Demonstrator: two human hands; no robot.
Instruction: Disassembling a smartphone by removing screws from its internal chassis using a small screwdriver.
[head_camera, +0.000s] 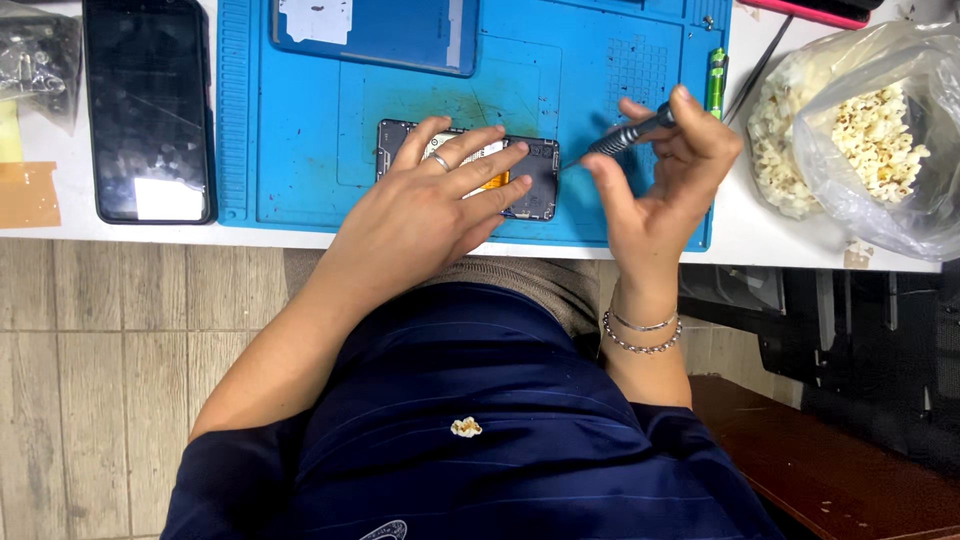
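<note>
**Opened phone pinned flat, screwdriver tip at its edge**

The left hand (425, 205) lies spread, palm down, fingers pressing the opened phone (535, 178) flat onto the blue silicone mat (290, 130) near the front edge of the white worktop (745, 235). The right hand (665, 170) grasps a slim, dark, knurled screwdriver (628, 132) between thumb and fingertips, its thin tip slanting down toward the phone's right edge.

A slip looks like the main risk: the fine tip could skate off a tiny screw and scratch the exposed dark frame or the orange part showing between the fingers. A freed screw could roll off the mat, since the phone sits close to the worktop's edge.

The mat is matte, rubbery and gridded with small moulded squares. To the right, a crinkled clear plastic bag (900, 190) holds popcorn; to the left lies a glossy black phone (148, 105), face up.
</note>
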